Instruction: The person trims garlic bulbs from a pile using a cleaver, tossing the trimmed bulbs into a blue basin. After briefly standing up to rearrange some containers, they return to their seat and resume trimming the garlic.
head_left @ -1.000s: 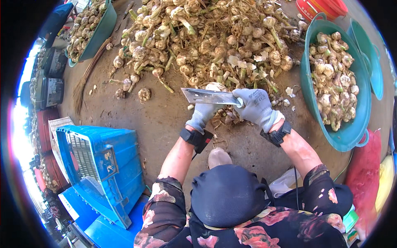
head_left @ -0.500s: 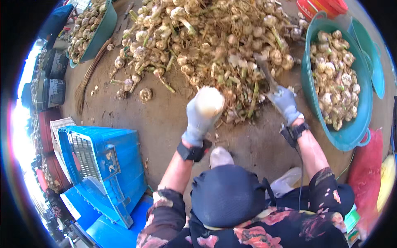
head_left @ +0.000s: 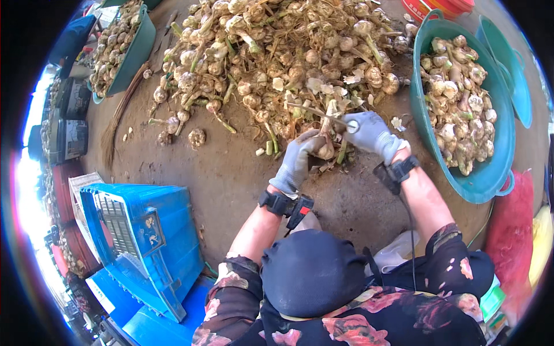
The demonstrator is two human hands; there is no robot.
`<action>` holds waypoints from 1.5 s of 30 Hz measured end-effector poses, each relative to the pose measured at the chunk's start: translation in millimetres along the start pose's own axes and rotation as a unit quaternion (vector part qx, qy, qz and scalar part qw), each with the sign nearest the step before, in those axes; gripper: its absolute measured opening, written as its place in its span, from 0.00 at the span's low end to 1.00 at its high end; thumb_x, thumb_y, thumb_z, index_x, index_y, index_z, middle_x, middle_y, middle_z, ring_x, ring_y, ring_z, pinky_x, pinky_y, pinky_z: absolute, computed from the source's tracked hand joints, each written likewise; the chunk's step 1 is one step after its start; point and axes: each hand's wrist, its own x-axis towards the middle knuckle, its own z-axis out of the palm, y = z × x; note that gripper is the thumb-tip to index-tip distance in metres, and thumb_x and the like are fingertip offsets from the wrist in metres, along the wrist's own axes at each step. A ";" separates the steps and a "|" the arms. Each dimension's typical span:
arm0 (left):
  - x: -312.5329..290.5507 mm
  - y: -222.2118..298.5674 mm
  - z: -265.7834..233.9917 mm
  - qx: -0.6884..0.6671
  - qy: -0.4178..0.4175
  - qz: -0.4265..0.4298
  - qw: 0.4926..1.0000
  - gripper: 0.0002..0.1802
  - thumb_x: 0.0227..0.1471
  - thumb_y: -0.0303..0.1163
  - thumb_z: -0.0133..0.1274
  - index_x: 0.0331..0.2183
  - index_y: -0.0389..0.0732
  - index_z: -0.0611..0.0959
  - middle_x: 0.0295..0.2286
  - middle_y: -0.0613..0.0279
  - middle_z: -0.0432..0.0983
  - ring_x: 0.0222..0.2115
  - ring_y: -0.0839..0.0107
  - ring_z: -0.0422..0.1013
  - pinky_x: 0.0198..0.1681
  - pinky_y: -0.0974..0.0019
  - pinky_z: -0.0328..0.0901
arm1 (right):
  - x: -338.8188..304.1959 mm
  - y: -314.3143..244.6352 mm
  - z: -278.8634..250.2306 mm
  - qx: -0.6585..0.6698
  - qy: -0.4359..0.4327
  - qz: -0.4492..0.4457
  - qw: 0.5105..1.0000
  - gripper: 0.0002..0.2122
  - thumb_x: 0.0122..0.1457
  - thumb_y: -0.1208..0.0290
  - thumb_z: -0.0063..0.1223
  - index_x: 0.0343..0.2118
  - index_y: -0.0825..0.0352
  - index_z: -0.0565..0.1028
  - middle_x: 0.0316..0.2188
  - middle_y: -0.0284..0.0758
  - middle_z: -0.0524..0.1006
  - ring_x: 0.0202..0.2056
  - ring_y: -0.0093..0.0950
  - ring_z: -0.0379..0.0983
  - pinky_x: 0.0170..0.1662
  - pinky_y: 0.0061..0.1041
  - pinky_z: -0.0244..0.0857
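Observation:
My left hand [head_left: 297, 160], in a grey-white glove, is closed around a dirty garlic bulb [head_left: 326, 151] at the near edge of the garlic heap. The bulb's stalk points away from me. In my right hand [head_left: 374, 135], also gloved, is a knife; its round handle end faces up. The thin knife blade [head_left: 309, 108] reaches left across the stalk; whether it touches cannot be made out. Beyond both hands spreads the large garlic heap [head_left: 277, 63], with stalks, roots and loose pale skins.
At the right stands a green tub [head_left: 424, 115] holding garlic bulbs, with another green tub [head_left: 508, 69] behind it. A blue crate [head_left: 167, 230] lies at the left. Farther left are a straw broom [head_left: 118, 121] and a garlic-filled green tub [head_left: 135, 55]. A red sack [head_left: 512, 236] sits at the right.
My left hand has moved away and right, and the bright white bulb it held is gone from it; a dirty bulb is there now. My right hand has shifted left with the knife.

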 end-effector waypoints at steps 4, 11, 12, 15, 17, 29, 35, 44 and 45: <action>-2.9 20.8 7.8 0.155 -0.031 0.046 0.986 0.21 0.49 0.34 0.43 0.45 0.34 0.66 0.33 0.64 0.70 0.32 0.75 0.68 0.36 0.73 0.63 | -14.8 62.6 -3.6 -0.190 -0.018 0.219 0.957 0.09 0.44 0.65 0.46 0.29 0.60 0.74 0.28 0.38 0.75 0.31 0.37 0.71 0.35 0.32 0.65; 43.2 86.2 62.2 0.381 0.070 0.355 0.851 0.21 0.37 0.28 0.57 0.37 0.32 0.72 0.34 0.53 0.70 0.33 0.70 0.68 0.35 0.70 0.64 | -39.8 69.7 27.5 0.240 0.088 0.219 0.942 0.09 0.39 0.72 0.54 0.26 0.66 0.74 0.18 0.30 0.74 0.19 0.19 0.68 0.21 0.22 0.62; 60.5 94.6 22.4 0.379 0.209 0.404 0.806 0.24 0.37 0.27 0.58 0.38 0.32 0.69 0.35 0.52 0.68 0.34 0.67 0.68 0.36 0.67 0.64 | -42.9 67.5 29.0 0.264 0.080 0.227 0.934 0.09 0.38 0.71 0.54 0.26 0.66 0.74 0.18 0.31 0.73 0.19 0.20 0.69 0.22 0.22 0.62; 92.9 127.1 -76.0 0.694 0.452 0.193 0.527 0.28 0.30 0.39 0.58 0.36 0.35 0.71 0.34 0.46 0.68 0.37 0.53 0.66 0.38 0.60 0.62 | -47.5 65.7 30.4 0.179 0.087 0.230 0.953 0.10 0.38 0.68 0.53 0.26 0.65 0.74 0.19 0.33 0.74 0.22 0.26 0.70 0.26 0.24 0.63; 125.4 120.4 -83.2 0.699 0.378 0.106 0.598 0.17 0.30 0.34 0.55 0.27 0.35 0.75 0.27 0.44 0.72 0.31 0.53 0.70 0.32 0.58 0.65 | -49.7 107.8 42.3 -0.060 0.105 0.033 0.992 0.13 0.38 0.63 0.50 0.25 0.66 0.73 0.23 0.40 0.74 0.28 0.36 0.71 0.30 0.31 0.65; 52.4 85.5 -41.3 0.325 0.171 0.151 0.918 0.09 0.44 0.28 0.47 0.29 0.35 0.77 0.25 0.62 0.73 0.21 0.74 0.70 0.21 0.77 0.66 | -40.3 30.3 4.1 -0.090 0.093 0.161 0.978 0.07 0.46 0.66 0.41 0.25 0.59 0.72 0.23 0.38 0.74 0.28 0.37 0.71 0.31 0.35 0.63; 6.9 36.0 -19.4 0.463 0.044 0.139 0.874 0.10 0.40 0.28 0.52 0.29 0.34 0.79 0.23 0.66 0.75 0.25 0.80 0.67 0.30 0.74 0.62 | -8.5 -31.4 18.2 -0.076 0.109 -0.032 0.991 0.08 0.43 0.66 0.47 0.27 0.59 0.73 0.22 0.36 0.74 0.26 0.38 0.70 0.28 0.33 0.64; 23.0 5.1 -49.9 -0.253 0.157 -0.053 0.953 0.13 0.48 0.43 0.38 0.27 0.47 0.74 0.24 0.62 0.71 0.20 0.68 0.68 0.24 0.68 0.65 | -32.7 20.1 25.9 -0.176 0.062 0.194 0.963 0.09 0.46 0.63 0.45 0.30 0.57 0.71 0.25 0.37 0.74 0.31 0.36 0.71 0.33 0.34 0.64; 32.2 -5.2 -46.6 -0.294 0.158 -0.019 0.942 0.13 0.45 0.44 0.39 0.28 0.49 0.74 0.24 0.65 0.71 0.21 0.69 0.67 0.24 0.68 0.64 | -32.8 21.9 37.8 -0.156 0.118 0.082 0.977 0.07 0.46 0.64 0.46 0.28 0.57 0.71 0.24 0.36 0.74 0.29 0.36 0.71 0.30 0.34 0.63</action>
